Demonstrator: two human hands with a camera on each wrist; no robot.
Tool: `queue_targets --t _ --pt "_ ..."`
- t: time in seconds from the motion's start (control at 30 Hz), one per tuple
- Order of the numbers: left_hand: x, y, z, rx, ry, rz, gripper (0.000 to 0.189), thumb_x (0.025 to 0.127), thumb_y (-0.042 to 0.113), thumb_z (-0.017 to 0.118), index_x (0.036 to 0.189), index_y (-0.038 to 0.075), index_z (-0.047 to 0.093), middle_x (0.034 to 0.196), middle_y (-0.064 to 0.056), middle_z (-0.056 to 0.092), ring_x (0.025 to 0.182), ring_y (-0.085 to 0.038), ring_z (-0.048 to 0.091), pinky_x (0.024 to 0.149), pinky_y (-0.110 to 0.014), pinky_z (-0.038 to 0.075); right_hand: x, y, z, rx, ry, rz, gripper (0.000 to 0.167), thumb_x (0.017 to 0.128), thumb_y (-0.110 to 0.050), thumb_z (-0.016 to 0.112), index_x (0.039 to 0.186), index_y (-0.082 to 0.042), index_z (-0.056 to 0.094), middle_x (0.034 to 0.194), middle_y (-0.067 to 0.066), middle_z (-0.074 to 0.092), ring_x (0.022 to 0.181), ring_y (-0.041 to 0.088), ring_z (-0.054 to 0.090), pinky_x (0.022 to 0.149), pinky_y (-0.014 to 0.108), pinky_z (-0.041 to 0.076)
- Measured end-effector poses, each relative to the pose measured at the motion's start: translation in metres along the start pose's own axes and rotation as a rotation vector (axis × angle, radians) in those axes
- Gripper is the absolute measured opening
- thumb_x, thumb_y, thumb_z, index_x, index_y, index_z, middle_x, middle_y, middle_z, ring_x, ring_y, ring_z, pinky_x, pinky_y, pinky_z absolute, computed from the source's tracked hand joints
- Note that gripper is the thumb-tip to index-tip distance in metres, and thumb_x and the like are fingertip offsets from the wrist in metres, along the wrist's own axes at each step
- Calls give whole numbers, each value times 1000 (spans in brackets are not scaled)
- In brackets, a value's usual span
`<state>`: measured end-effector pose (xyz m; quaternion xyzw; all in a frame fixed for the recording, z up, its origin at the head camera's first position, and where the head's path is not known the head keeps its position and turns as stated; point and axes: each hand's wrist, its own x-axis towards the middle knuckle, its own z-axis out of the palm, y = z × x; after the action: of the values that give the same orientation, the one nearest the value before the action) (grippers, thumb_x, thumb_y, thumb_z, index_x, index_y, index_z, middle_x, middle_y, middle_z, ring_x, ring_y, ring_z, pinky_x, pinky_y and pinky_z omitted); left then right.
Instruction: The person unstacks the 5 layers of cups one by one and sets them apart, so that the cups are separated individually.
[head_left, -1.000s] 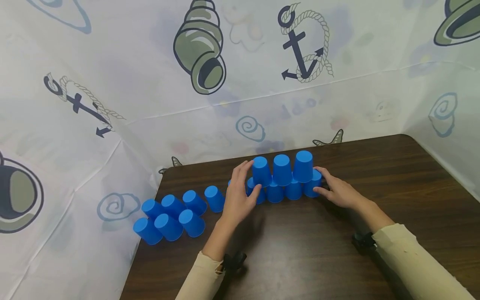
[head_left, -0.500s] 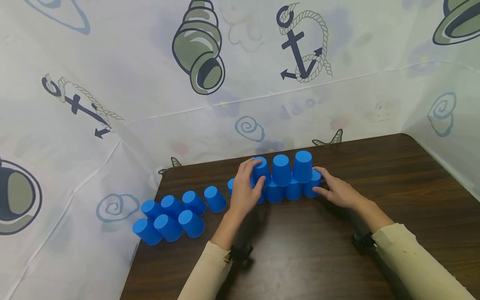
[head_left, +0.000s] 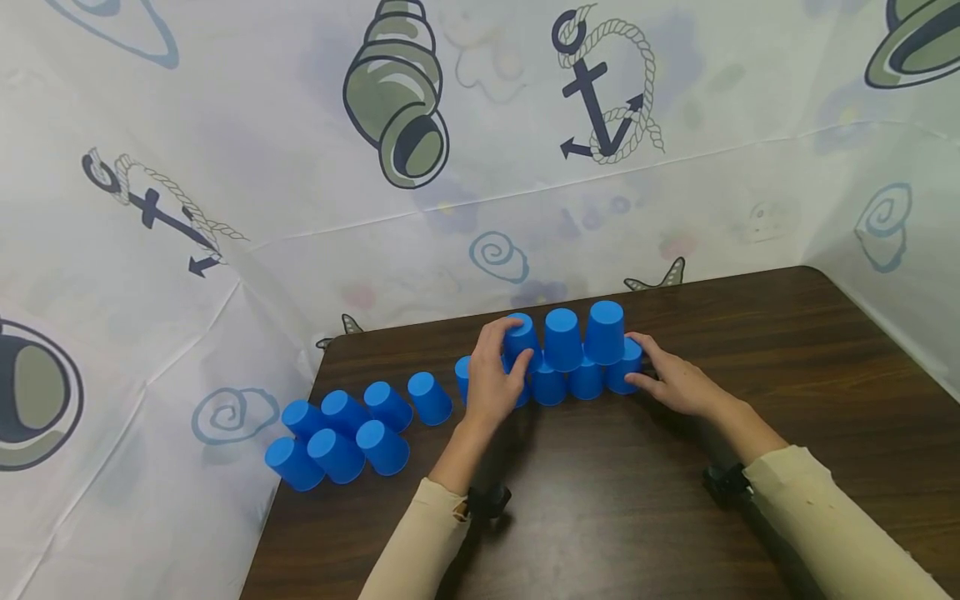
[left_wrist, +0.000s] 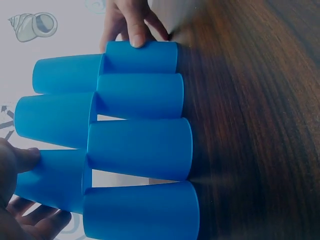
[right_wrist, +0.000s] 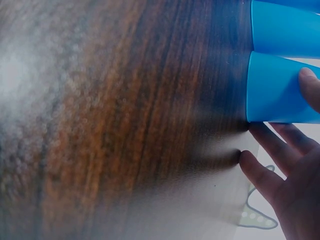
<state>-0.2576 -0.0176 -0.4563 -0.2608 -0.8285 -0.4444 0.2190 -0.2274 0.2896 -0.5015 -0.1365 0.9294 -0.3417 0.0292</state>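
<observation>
Nearest, spare cups [head_left: 337, 456] stand on the table [head_left: 600, 500]; a leftward sweep of the arm could topple them. The left hand [head_left: 495, 387] grips an upper cup [head_left: 525, 341] seated across two lower cups [head_left: 550, 388]; a sideways tug could drag it off. The right hand [head_left: 682, 385] pinches the end cup [head_left: 621, 368]; pushing it could shift the base, dropping the other upper cups [head_left: 562, 342] toward the cloth [head_left: 480, 200] behind.
</observation>
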Motion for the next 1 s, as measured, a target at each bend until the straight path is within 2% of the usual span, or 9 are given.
queue_targets --t 0.4,0.67,0.83,1.0 --pt "0 1 1 -17 6 -2 44 91 10 69 131 12 51 134 -6 53 121 -21 55 99 -43 49 0 1 -1 0 -2 4 72 99 -33 59 153 -16 15 142 32 42 125 53 46 93 72 38" --pt "-2 2 -1 -26 22 -18 43 91 9 71 129 13 52 132 -6 53 121 -21 55 95 -44 51 0 1 0 -2 -6 2 72 99 -35 58 153 -15 14 142 33 42 125 54 46 93 73 37" --pt "-10 9 -11 -24 77 -17 43 89 7 72 127 11 53 129 -8 55 120 -23 57 92 -49 52 1 2 0 -9 -5 0 72 99 -35 58 153 -15 15 142 32 42 124 53 46 93 73 38" --pt "-24 16 -35 12 147 -57 45 86 7 75 126 13 54 128 -5 56 119 -22 57 91 -51 52 1 2 0 -10 -4 2 71 99 -35 58 153 -17 15 142 32 42 125 54 46 93 73 37"
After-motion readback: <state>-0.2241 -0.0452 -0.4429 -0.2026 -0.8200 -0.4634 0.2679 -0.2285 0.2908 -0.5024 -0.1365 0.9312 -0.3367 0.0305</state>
